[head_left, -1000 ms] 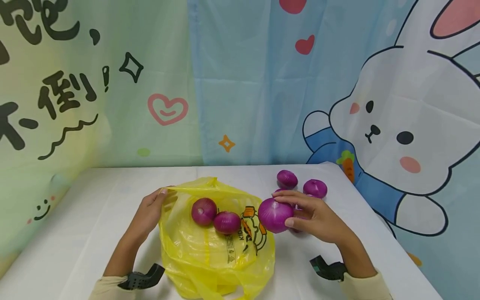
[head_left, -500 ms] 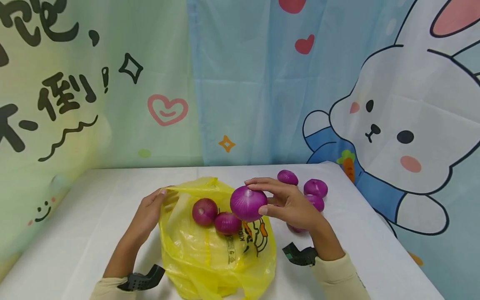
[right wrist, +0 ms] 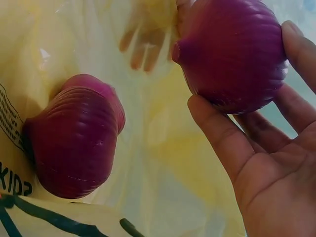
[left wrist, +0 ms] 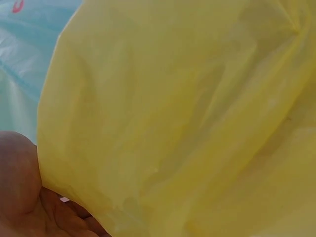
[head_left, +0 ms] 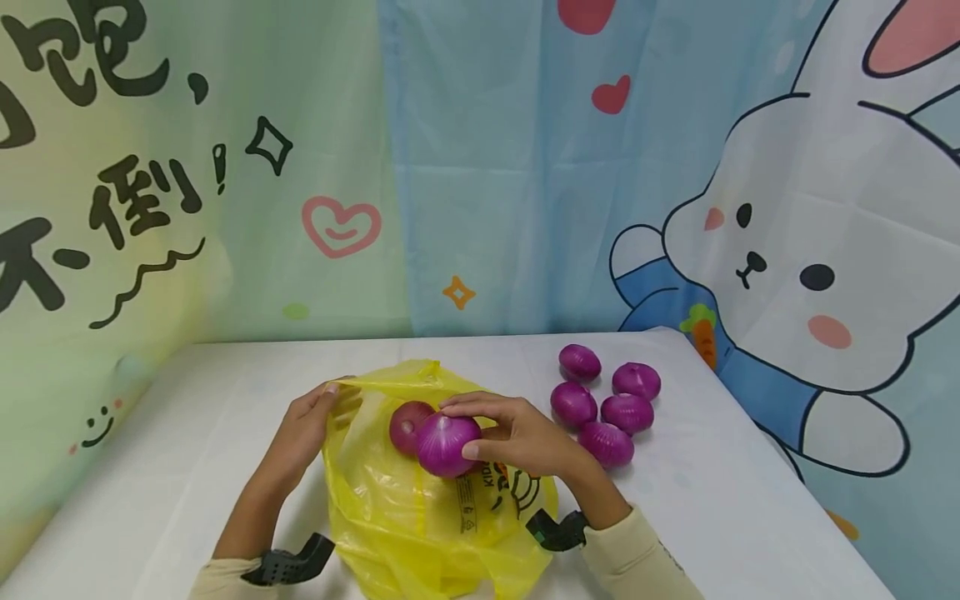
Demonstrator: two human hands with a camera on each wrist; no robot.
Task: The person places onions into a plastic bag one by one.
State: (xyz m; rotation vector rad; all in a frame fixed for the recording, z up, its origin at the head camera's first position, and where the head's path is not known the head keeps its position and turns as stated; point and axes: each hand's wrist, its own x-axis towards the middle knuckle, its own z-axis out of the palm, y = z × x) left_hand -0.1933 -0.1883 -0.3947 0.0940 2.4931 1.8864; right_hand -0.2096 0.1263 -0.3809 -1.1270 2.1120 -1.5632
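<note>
A yellow plastic bag [head_left: 397,525] lies mouth-up on the white table. My left hand [head_left: 303,425] holds its rim at the left, the fingers showing through the thin plastic. In the left wrist view, the bag [left wrist: 163,113] covers most of the picture beside the thumb. A purple onion [head_left: 444,450] is gripped between the thumb and fingers of my right hand [head_left: 525,437], over the bag's mouth. Inside the bag a darker onion [head_left: 405,425] is partly hidden behind it. The right wrist view shows onions [right wrist: 76,143] overlapping in the bag, below the held onion [right wrist: 237,54].
Several purple onions [head_left: 607,444] sit grouped on the white tabletop [head_left: 697,500] to the right of the bag. A printed curtain [head_left: 480,167] hangs behind the table. Each wrist carries a black device [head_left: 288,562].
My right hand has carried the held onion leftward from beside the bag to over its mouth. The grouped onions on the right are now uncovered. My left hand keeps its place on the rim.
</note>
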